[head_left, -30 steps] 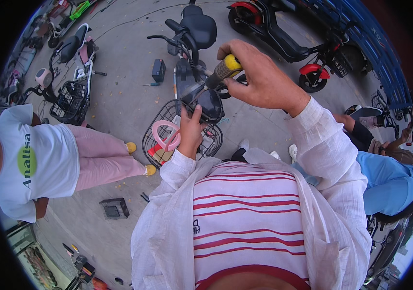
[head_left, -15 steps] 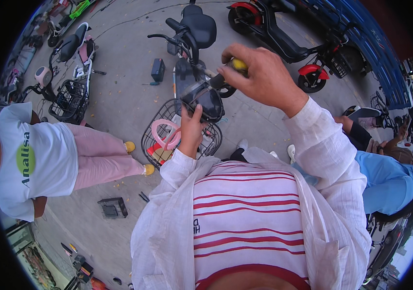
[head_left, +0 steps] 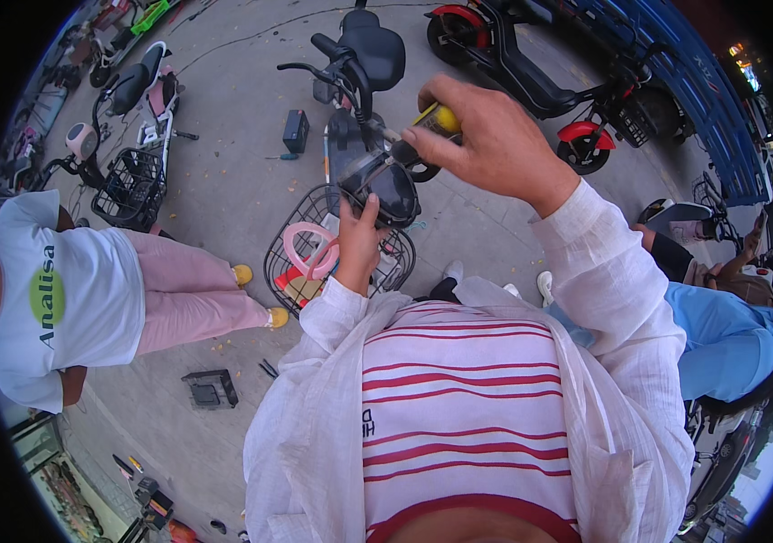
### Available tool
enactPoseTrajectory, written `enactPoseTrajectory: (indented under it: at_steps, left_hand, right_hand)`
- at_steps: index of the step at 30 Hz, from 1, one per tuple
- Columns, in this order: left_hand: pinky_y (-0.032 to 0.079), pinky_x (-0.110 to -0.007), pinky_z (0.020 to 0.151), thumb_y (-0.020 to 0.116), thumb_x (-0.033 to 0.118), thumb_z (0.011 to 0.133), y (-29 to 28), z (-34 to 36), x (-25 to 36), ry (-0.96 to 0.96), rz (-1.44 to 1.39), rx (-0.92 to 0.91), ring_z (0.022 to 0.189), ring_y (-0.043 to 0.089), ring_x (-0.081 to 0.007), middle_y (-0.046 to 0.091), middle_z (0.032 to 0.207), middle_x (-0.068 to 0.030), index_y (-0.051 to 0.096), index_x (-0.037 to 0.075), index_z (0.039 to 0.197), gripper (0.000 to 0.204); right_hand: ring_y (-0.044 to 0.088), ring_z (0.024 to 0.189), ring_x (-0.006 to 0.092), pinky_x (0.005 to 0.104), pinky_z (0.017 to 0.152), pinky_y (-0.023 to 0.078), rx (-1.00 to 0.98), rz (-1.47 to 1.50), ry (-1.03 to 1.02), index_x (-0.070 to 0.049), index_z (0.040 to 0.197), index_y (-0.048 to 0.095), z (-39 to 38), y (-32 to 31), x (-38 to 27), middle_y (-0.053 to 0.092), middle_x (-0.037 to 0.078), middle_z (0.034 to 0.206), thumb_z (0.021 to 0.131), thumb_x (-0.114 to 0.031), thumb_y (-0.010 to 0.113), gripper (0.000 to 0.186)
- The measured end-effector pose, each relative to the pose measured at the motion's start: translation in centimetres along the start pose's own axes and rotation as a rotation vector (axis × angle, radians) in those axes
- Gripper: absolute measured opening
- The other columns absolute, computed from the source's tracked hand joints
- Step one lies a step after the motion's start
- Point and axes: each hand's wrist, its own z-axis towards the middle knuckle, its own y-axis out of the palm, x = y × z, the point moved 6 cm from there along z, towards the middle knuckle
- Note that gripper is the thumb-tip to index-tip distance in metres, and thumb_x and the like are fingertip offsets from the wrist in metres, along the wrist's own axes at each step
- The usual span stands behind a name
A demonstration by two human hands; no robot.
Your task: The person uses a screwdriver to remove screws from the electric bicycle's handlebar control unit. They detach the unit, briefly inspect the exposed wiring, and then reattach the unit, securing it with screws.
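Observation:
In front of me stands an electric scooter with a black seat (head_left: 374,56) and a wire basket (head_left: 276,276) at its front. My left hand (head_left: 357,244) grips the lower edge of its dark, glossy front housing (head_left: 391,195), with finger and thumb showing on it. Above and to the right, my right hand (head_left: 495,136) is closed around a yellow and dark cylindrical tool (head_left: 441,119), partly hidden by the fingers. The tool lies close to the scooter's black handlebar grip (head_left: 407,151); whether they touch I cannot tell. Inside the basket lies a pink ring-shaped thing (head_left: 292,242).
A black battery-like block (head_left: 296,132) and a small teal-handled tool (head_left: 288,157) lie on the pavement. A person in pink trousers (head_left: 196,294) stands at left, another in blue (head_left: 725,335) at right. A black-and-red scooter (head_left: 531,77) is parked at far right, and a black open box (head_left: 211,389) sits lower left.
My right hand has shifted slightly and turned, so more of the yellow tool shows. My left hand stays on the housing.

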Motion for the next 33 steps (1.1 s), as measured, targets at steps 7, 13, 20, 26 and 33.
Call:
enactPoseTrajectory:
  at_steps: [7, 13, 20, 26, 33]
  left_hand:
    - [0.058, -0.043, 0.085, 0.057, 0.011, 0.099, 0.1, -0.1, 0.2, -0.001, 0.038, 0.024, 0.117, 0.059, -0.0270, 0.051, 0.137, -0.0114, 0.030, 0.013, 0.148, 0.056]
    - [0.057, -0.043, 0.087, 0.057, 0.010, 0.099, 0.3, -0.3, 0.3, -0.003, 0.001, 0.029, 0.117, 0.060, -0.0257, 0.052, 0.135, -0.0106, 0.031, 0.013, 0.147, 0.054]
    - [0.058, -0.044, 0.086, 0.058, 0.010, 0.099, 0.3, -0.4, 0.4, -0.005, 0.018, 0.044, 0.118, 0.059, -0.0264, 0.052, 0.135, -0.0107, 0.032, 0.013, 0.146, 0.054]
    - [0.053, -0.048, 0.091, 0.059, 0.022, 0.100, 0.4, -0.5, 0.6, 0.018, 0.064, 0.033, 0.117, 0.060, -0.0271, 0.054, 0.132, -0.0108, 0.034, 0.011, 0.143, 0.051]
    - [0.054, -0.047, 0.090, 0.059, 0.019, 0.099, 0.8, -0.5, 0.7, 0.010, 0.058, 0.026, 0.117, 0.059, -0.0275, 0.053, 0.134, -0.0111, 0.031, 0.012, 0.146, 0.055]
  right_hand:
    - [0.064, 0.076, 0.0293, 0.0369, 0.069, 0.052, 0.122, 0.098, -0.295, -0.005, 0.108, 0.058, -0.4, -0.6, -0.8, 0.065, 0.015, 0.087, 0.087, -0.030, 0.071, 0.035]
    - [0.063, 0.081, 0.0309, 0.0370, 0.073, 0.052, -0.016, 0.066, -0.045, -0.005, 0.110, 0.058, 0.0, -0.2, -0.3, 0.065, 0.016, 0.092, 0.084, -0.031, 0.074, 0.040]
    - [0.065, 0.083, 0.0298, 0.0367, 0.073, 0.052, -0.001, -0.004, 0.026, -0.004, 0.107, 0.060, 0.2, -0.3, -0.2, 0.065, 0.016, 0.091, 0.084, -0.033, 0.074, 0.040]
    - [0.067, 0.072, 0.0273, 0.0362, 0.070, 0.053, 0.063, -0.005, -0.071, -0.004, 0.108, 0.060, 0.2, -0.7, -0.3, 0.068, 0.014, 0.084, 0.088, -0.028, 0.071, 0.034]
    - [0.067, 0.074, 0.0270, 0.0371, 0.071, 0.052, 0.203, 0.114, -0.266, -0.005, 0.107, 0.060, -0.2, -0.9, -0.2, 0.067, 0.013, 0.082, 0.089, -0.029, 0.069, 0.031]
